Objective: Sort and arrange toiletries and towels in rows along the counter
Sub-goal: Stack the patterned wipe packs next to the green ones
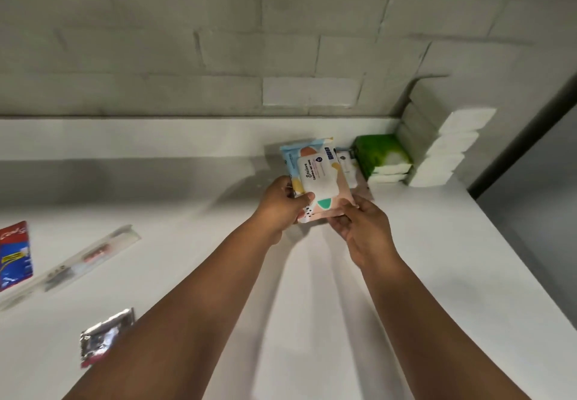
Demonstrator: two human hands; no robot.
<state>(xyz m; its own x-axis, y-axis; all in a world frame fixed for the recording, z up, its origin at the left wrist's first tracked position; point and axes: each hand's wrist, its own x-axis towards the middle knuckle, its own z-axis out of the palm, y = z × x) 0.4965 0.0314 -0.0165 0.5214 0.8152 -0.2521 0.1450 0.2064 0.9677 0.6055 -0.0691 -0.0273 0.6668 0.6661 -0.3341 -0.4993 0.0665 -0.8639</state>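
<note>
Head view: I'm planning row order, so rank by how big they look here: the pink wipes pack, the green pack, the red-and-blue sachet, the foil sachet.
1. Pink wipes pack, held in both hands.
2. Green pack, close behind.
3-4. Red-and-blue sachet and foil sachet: unsure, since one is cut off by the frame edge and the other partly hidden by an arm.

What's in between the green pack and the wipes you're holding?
In the head view, a small white pack sits between the green pack and the held wipes pack, partly hidden behind the wipes.
</note>
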